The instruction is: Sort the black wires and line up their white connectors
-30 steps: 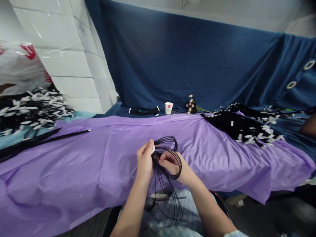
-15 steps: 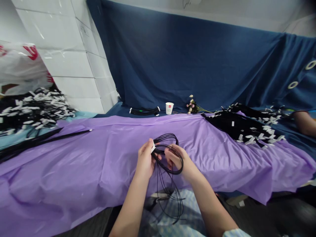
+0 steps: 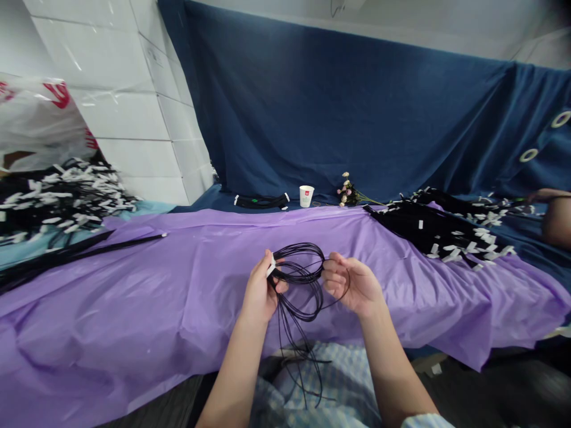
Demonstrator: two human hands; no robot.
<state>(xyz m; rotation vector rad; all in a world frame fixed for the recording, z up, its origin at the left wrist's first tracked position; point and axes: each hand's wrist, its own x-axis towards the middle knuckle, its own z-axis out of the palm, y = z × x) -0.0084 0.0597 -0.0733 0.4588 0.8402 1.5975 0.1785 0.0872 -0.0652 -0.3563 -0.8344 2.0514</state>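
Note:
A bundle of thin black cords point(image 3: 300, 279) is looped between my two hands above the purple sheet point(image 3: 134, 297). My left hand point(image 3: 261, 291) is closed around the left side of the loop, where a small white tag point(image 3: 270, 267) sticks up by the thumb. My right hand point(image 3: 352, 284) pinches one cord at the loop's right side, fingers curled. The loose ends of the cords hang down over my lap point(image 3: 307, 380).
Piles of black cords with white tags lie at the far left point(image 3: 57, 199) and at the right point(image 3: 446, 232). A paper cup point(image 3: 306, 195), a small flower sprig point(image 3: 350, 191) and a black bundle point(image 3: 261, 201) sit at the back. Another person's arm point(image 3: 553, 217) shows at the right edge.
My right hand has moved out of the loop to the right and now pinches a cord at its side. The loop has widened sideways. The left hand has stayed put.

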